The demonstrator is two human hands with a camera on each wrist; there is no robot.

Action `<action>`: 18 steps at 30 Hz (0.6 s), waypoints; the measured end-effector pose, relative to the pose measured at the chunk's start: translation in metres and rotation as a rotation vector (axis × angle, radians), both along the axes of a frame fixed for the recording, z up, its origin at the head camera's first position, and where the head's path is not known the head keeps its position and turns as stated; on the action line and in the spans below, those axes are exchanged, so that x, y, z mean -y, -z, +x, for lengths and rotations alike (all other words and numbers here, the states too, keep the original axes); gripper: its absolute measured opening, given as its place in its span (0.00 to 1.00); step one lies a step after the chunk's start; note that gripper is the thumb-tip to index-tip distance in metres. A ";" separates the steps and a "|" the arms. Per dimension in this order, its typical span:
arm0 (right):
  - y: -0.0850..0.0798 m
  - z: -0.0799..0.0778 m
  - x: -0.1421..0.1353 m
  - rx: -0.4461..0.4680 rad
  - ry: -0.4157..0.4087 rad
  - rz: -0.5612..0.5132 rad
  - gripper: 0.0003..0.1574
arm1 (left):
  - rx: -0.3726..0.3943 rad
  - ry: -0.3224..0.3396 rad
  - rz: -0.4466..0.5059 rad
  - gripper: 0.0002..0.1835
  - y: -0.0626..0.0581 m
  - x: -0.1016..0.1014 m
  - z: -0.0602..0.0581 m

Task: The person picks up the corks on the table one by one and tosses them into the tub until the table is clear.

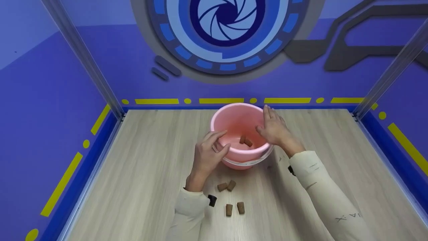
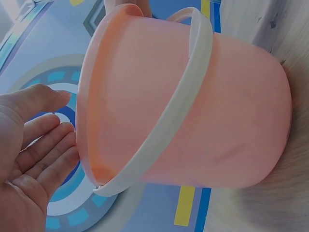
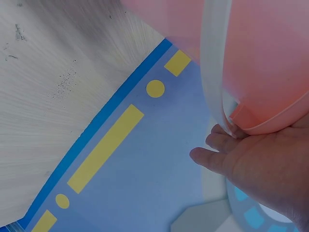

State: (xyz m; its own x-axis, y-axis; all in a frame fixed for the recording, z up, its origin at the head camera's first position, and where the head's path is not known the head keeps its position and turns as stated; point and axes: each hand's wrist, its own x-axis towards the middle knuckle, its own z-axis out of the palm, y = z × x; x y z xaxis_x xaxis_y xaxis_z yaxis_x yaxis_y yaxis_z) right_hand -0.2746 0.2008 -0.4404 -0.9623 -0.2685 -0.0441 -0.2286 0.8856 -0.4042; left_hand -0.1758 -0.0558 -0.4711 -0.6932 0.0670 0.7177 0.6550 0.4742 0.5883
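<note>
A pink bucket (image 1: 239,156) stands upright on the table, its white handle (image 2: 169,116) hanging down across the front. Two brown tapered corks (image 1: 248,143) lie on its floor. My left hand (image 1: 208,154) is at the near left of the rim; in the left wrist view its fingertips are right at the rim, fingers relaxed and thumb apart. My right hand (image 1: 276,130) rests on the right side of the rim, fingers straight, thumb over the inside. In the right wrist view its fingers (image 3: 212,157) lie beside the handle's end. Neither hand holds a cork.
Several more corks (image 1: 231,185) lie on the wooden table (image 1: 150,167) in front of the bucket, between the forearms. A blue-purple printed wall (image 1: 110,63) stands close behind the bucket, with side panels and metal posts (image 1: 97,78) at the left and right.
</note>
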 end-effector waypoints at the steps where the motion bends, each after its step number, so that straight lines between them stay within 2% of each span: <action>1: 0.000 0.000 0.000 0.002 0.003 -0.001 0.56 | -0.003 -0.001 0.001 0.22 0.000 0.000 0.000; 11: 0.002 -0.002 0.001 0.015 0.021 -0.001 0.56 | -0.047 -0.035 0.018 0.21 0.004 0.004 0.006; 18: 0.002 -0.002 0.000 0.012 0.016 -0.002 0.57 | -0.049 -0.048 0.036 0.22 0.006 0.006 0.010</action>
State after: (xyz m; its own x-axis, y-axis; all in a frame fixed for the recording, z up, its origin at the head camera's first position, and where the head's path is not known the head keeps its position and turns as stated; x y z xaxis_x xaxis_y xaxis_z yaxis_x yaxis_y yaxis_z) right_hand -0.2770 0.2007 -0.4425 -0.9657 -0.2536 -0.0552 -0.2099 0.8884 -0.4083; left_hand -0.1657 -0.0622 -0.4774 -0.6592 0.0081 0.7519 0.6601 0.4850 0.5735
